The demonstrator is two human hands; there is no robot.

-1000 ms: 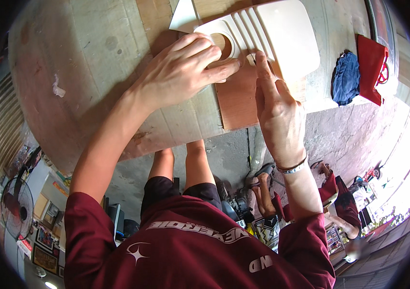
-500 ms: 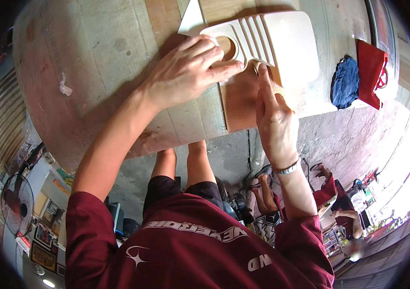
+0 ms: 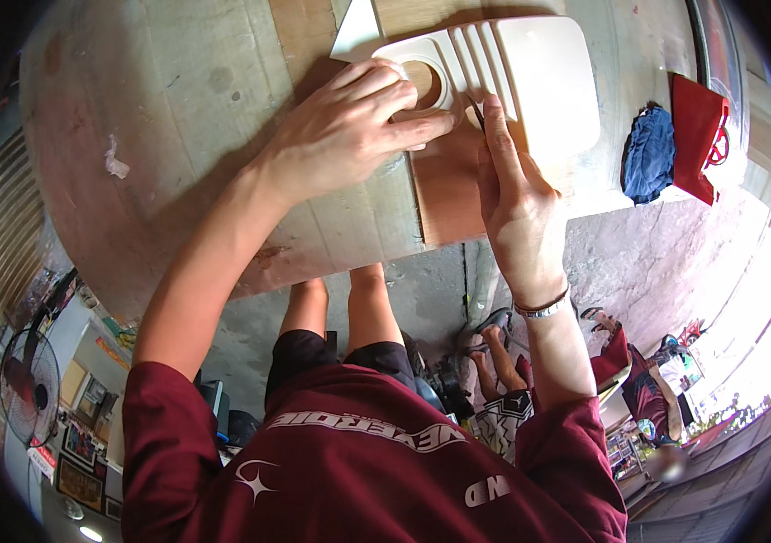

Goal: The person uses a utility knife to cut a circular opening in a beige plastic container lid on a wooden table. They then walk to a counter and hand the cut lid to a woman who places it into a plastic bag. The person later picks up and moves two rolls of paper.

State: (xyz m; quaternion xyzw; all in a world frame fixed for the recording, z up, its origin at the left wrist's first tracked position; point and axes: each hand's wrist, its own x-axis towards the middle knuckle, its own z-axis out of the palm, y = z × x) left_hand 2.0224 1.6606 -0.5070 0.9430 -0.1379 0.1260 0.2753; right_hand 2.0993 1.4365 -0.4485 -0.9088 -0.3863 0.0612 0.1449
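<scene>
One left hand (image 3: pixel 349 122) grips a ribbed cream plastic panel (image 3: pixel 553 86) on the counter (image 3: pixel 195 136) while the right hand (image 3: pixel 518 195) pinches a slim dark tool (image 3: pixel 476 110) at its edge; pushed hard, it could slip toward the left fingers (image 3: pixel 431 128).

Your left forearm (image 3: pixel 214 258) slants in from 8 o'clock to your left hand (image 3: pixel 345 127), back uppermost near 12 o'clock, fingers (image 3: pixel 381 95) bent, thumb (image 3: pixel 422 131) stretched toward 2 o'clock. Your right forearm (image 3: pixel 562 357) rises from 4 o'clock to your right hand (image 3: pixel 523 204) at 2 o'clock, closed in a grip, index finger (image 3: pixel 499 131) straight toward 11 o'clock.
</scene>
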